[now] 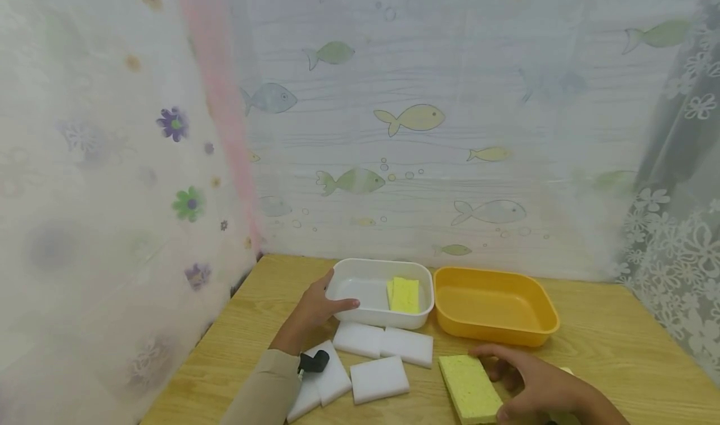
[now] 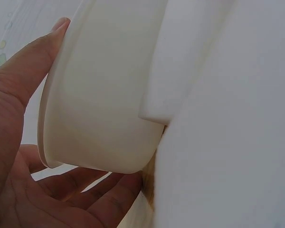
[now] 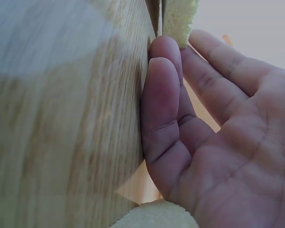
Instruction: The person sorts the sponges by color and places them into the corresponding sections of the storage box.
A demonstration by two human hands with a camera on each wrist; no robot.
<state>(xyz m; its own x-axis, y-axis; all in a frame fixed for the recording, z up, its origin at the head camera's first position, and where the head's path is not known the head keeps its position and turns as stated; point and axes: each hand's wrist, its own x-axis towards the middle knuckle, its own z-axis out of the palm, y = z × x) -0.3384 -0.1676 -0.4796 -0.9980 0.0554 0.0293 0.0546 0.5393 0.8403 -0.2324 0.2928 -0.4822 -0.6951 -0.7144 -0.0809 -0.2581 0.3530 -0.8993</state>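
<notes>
My left hand point(image 1: 319, 302) grips the left end of a white plastic tub point(image 1: 375, 320), its thumb over the rim and its other fingers outside. In the left wrist view, the fingers point(image 2: 115, 199) lie along the tub's outer wall. Two thin yellow sponges point(image 1: 405, 295) lie inside, at the tub's right end. My right hand point(image 1: 537, 381) holds a yellow sponge point(image 1: 470, 387) at the front of the table, index finger at its far corner and thumb at its near corner. In the right wrist view, the curled fingers point(image 3: 162, 99) rest close to the wood, and only the sponge's end shows.
An orange plastic tub point(image 1: 495, 332) stands right of the white one. Several white foam blocks point(image 1: 380, 380) lie in front of the white tub and by the left forearm. Another pale yellow sponge point(image 3: 156, 216) is partly hidden by the right hand. A patterned curtain point(image 1: 416, 162) hangs behind the table.
</notes>
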